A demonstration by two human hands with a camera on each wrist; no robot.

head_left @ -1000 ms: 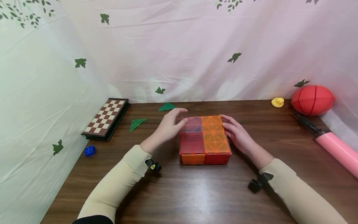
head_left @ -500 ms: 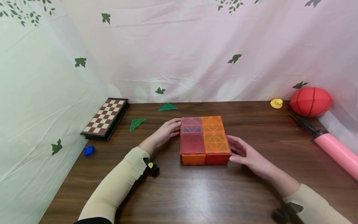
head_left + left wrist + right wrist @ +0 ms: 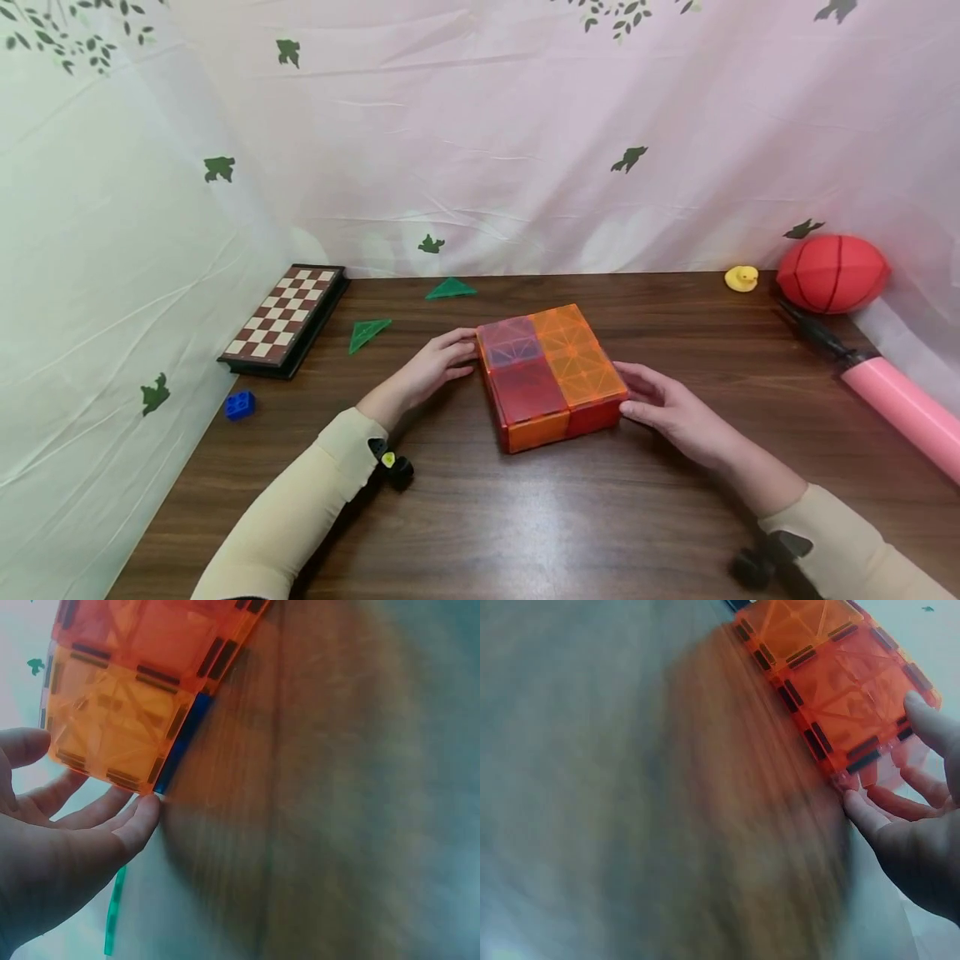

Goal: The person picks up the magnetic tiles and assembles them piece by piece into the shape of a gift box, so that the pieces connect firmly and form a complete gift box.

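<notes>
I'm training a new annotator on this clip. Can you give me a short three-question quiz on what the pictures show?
1. True or false: both hands touch the tile box.
2. Which lies nearest the chessboard? A) duck B) blue brick C) pump
3. Fill in: the red ball lies at the table's far ______ corner.

Key:
1. True: left hand at its far left corner, right hand at its near right corner.
2. B, the blue brick.
3. right
</notes>
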